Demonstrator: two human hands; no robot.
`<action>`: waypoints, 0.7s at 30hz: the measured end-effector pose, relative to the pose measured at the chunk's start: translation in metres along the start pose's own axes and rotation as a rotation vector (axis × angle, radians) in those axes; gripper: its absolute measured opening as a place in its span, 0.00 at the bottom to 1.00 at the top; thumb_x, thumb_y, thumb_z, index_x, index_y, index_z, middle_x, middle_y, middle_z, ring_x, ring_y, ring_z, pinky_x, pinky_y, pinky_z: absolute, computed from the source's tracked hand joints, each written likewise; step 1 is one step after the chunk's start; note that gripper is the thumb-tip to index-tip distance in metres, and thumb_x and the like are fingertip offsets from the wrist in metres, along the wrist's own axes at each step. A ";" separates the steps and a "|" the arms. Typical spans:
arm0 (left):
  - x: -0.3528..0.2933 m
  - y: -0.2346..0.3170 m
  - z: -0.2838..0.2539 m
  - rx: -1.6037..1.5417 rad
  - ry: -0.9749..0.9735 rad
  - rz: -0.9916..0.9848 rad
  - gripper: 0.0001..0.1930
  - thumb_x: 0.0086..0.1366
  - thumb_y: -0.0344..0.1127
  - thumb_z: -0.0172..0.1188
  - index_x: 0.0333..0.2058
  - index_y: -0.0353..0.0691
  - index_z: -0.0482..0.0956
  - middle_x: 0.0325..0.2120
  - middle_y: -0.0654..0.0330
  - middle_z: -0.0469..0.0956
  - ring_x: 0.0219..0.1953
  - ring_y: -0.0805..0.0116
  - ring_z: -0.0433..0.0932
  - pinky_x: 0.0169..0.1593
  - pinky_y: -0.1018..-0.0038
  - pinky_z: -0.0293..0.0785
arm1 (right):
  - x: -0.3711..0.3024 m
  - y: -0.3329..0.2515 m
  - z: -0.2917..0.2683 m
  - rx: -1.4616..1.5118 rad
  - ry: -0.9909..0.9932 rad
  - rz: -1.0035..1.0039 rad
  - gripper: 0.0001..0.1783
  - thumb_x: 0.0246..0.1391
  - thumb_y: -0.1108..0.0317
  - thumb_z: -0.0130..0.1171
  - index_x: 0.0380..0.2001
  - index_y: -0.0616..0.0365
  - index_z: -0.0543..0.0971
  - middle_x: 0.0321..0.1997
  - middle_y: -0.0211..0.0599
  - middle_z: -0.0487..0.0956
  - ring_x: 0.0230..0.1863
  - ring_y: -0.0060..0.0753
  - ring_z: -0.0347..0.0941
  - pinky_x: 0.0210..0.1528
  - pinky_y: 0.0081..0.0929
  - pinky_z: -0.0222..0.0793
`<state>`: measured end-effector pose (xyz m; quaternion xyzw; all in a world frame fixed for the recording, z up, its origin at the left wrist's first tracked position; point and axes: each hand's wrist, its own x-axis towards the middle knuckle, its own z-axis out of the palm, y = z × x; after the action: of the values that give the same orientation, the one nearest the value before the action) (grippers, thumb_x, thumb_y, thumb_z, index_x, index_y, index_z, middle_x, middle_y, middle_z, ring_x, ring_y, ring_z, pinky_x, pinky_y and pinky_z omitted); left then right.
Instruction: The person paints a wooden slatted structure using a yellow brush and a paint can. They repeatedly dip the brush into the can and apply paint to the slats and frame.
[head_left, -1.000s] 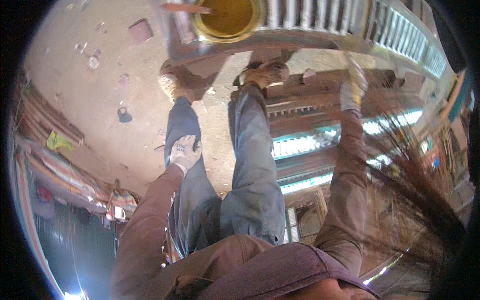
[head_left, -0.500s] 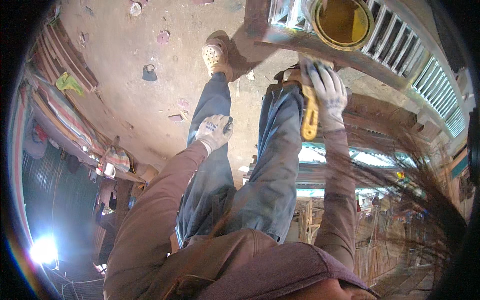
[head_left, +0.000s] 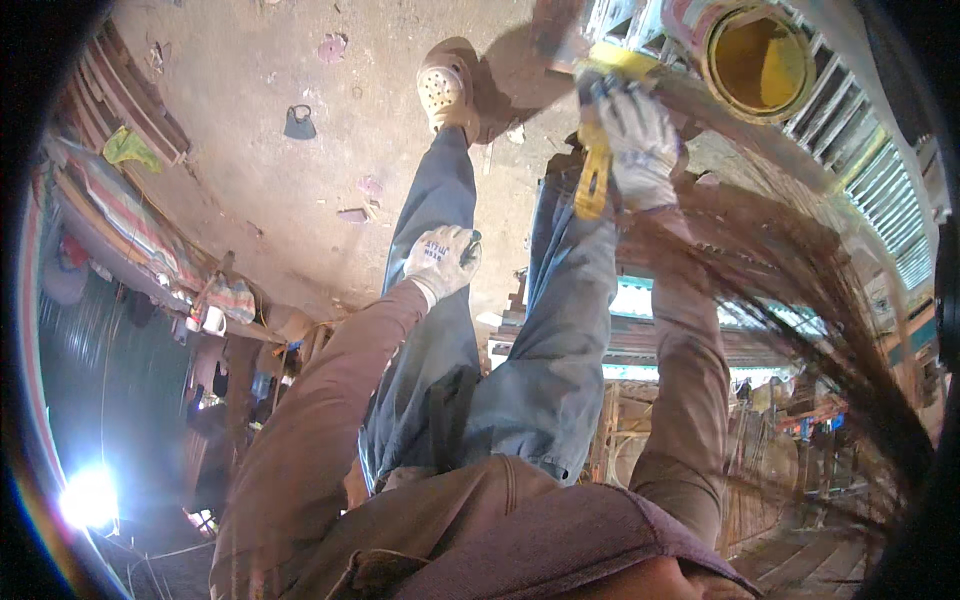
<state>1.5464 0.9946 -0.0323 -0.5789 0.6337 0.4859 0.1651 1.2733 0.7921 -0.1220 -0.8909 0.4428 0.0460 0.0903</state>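
Observation:
My right hand (head_left: 640,140), in a white glove with grey smudges, is closed on a paintbrush (head_left: 594,180) with a yellow handle. The brush head meets the near end of a slatted wooden frame (head_left: 690,95), where a yellow patch (head_left: 622,60) shows; whether that is bristles or wet paint I cannot tell. An open round can (head_left: 715,50) with yellow paint inside stands on the frame, just right of the brush. My left hand (head_left: 440,258), gloved in white with a dark-tipped finger, rests on my left leg with its fingers curled in.
Scraps and a dark flat piece (head_left: 299,122) lie on the concrete floor (head_left: 250,190). Boards (head_left: 130,90) and a striped sheet (head_left: 150,230) line the left side. A bright lamp (head_left: 89,497) shines at lower left. Blurred dark strands (head_left: 850,370) hang at the right.
My right hand has moved up and slightly left with the brush, onto the frame's end. The can and frame appear farther right in view. My left hand stays on my leg.

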 end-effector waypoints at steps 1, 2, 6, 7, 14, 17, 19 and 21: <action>0.004 -0.001 -0.004 -0.015 -0.010 -0.009 0.14 0.60 0.44 0.53 0.38 0.42 0.76 0.36 0.54 0.78 0.42 0.55 0.77 0.47 0.61 0.72 | -0.004 -0.006 -0.013 0.074 -0.028 -0.028 0.25 0.47 0.62 0.52 0.53 0.42 0.75 0.57 0.23 0.72 0.60 0.31 0.66 0.61 0.39 0.63; 0.006 0.001 -0.009 -0.024 -0.021 -0.016 0.14 0.60 0.44 0.53 0.38 0.42 0.76 0.36 0.54 0.78 0.42 0.55 0.77 0.47 0.61 0.72 | -0.015 -0.010 -0.010 0.108 -0.054 0.015 0.25 0.47 0.63 0.53 0.53 0.44 0.75 0.57 0.24 0.73 0.59 0.32 0.67 0.61 0.38 0.63; 0.007 0.000 -0.018 -0.086 -0.038 -0.085 0.14 0.60 0.44 0.53 0.38 0.42 0.77 0.36 0.54 0.78 0.43 0.55 0.76 0.48 0.60 0.71 | -0.056 -0.025 -0.014 0.188 -0.019 0.215 0.26 0.47 0.64 0.57 0.53 0.45 0.75 0.54 0.28 0.75 0.56 0.35 0.71 0.57 0.35 0.68; 0.005 0.003 -0.018 -0.109 -0.056 -0.106 0.14 0.60 0.44 0.52 0.38 0.42 0.77 0.36 0.54 0.78 0.43 0.55 0.76 0.49 0.60 0.71 | -0.058 -0.021 -0.013 0.178 0.056 0.310 0.25 0.47 0.64 0.58 0.53 0.45 0.76 0.51 0.31 0.77 0.53 0.37 0.73 0.55 0.35 0.69; 0.000 0.000 -0.019 -0.099 0.064 -0.022 0.11 0.59 0.43 0.54 0.35 0.42 0.77 0.32 0.54 0.78 0.38 0.53 0.77 0.44 0.59 0.72 | -0.003 -0.011 -0.007 0.110 0.248 0.536 0.21 0.48 0.59 0.60 0.47 0.47 0.78 0.50 0.32 0.78 0.51 0.40 0.74 0.50 0.36 0.71; -0.003 -0.004 -0.014 -0.135 0.181 0.019 0.10 0.59 0.42 0.55 0.34 0.43 0.76 0.31 0.54 0.78 0.38 0.53 0.77 0.43 0.59 0.73 | 0.015 -0.049 -0.017 0.127 0.116 0.462 0.20 0.51 0.62 0.54 0.49 0.43 0.78 0.52 0.29 0.78 0.53 0.38 0.72 0.53 0.34 0.68; -0.003 -0.004 -0.013 -0.140 0.141 0.014 0.09 0.59 0.41 0.56 0.33 0.43 0.76 0.30 0.55 0.77 0.38 0.54 0.77 0.43 0.59 0.73 | 0.024 -0.076 -0.028 0.147 0.004 0.396 0.21 0.53 0.64 0.54 0.52 0.43 0.78 0.52 0.32 0.78 0.53 0.42 0.73 0.57 0.36 0.66; -0.001 -0.009 -0.008 -0.132 0.027 -0.020 0.09 0.59 0.41 0.55 0.34 0.43 0.76 0.30 0.55 0.77 0.38 0.54 0.77 0.43 0.59 0.72 | 0.025 -0.098 -0.022 0.259 0.049 0.350 0.23 0.51 0.64 0.53 0.53 0.44 0.76 0.52 0.31 0.78 0.53 0.40 0.73 0.56 0.35 0.66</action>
<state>1.5573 0.9902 -0.0319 -0.6011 0.5967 0.5172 0.1228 1.3663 0.8265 -0.0927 -0.7822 0.5950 -0.0179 0.1839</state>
